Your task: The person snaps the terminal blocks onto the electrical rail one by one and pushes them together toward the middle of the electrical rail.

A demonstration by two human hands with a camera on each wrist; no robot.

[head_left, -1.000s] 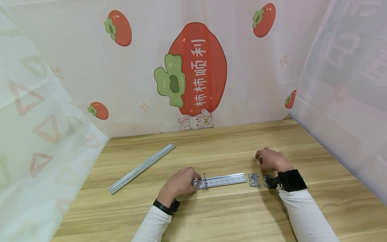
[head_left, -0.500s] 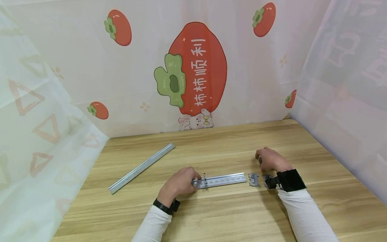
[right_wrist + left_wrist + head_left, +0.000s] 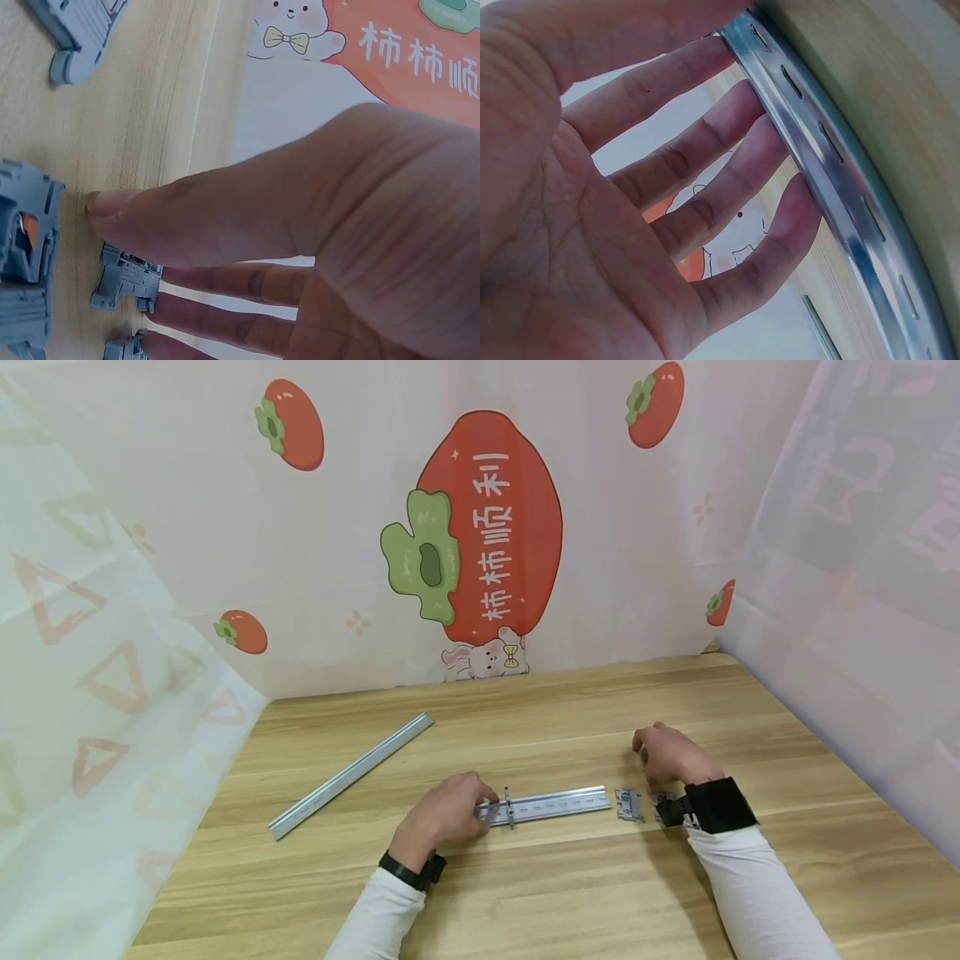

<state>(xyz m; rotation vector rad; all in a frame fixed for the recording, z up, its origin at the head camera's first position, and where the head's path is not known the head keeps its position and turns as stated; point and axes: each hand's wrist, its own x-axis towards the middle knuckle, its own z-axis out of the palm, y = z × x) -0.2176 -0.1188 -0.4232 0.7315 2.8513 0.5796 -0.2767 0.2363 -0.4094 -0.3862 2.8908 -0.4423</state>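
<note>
My left hand [image 3: 448, 812] holds the near-left end of a slotted metal DIN rail [image 3: 562, 804], its fingertips along one edge in the left wrist view. Just right of those fingers, a narrow piece [image 3: 509, 807] sits across the rail. My right hand [image 3: 675, 755] is low over the table at the right. In the right wrist view its thumb is apart from the fingers, whose tips reach small grey terminal blocks [image 3: 131, 279]. The thumb partly hides one block. Two more grey terminal blocks lie nearer, one [image 3: 628, 805] by the rail's end, another [image 3: 663, 808] partly behind the wrist camera.
A second metal DIN rail [image 3: 351, 775] lies slanted at the left of the wooden table [image 3: 540, 893]. Behind the table hangs a white curtain [image 3: 330, 552] printed with red fruit. Pale sheets close off the left and right sides.
The head view has tipped very slightly. Both hands keep their places, and the rails and blocks have not moved.
</note>
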